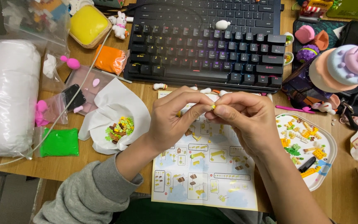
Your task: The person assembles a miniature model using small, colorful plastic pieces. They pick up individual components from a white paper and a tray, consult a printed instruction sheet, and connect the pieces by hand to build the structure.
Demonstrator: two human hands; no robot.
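Pinching a tiny yellow brick between them at frame centre, the left hand and right hand hover over the instruction sheet — diagrams readable below — spare bricks in the tray lower right.

You pinch a tiny yellow brick between the fingertips of your left hand and right hand, which meet above the top edge of the instruction sheet. The piece is mostly hidden by your fingers; only a small yellow speck shows, so its exact shape cannot be told.
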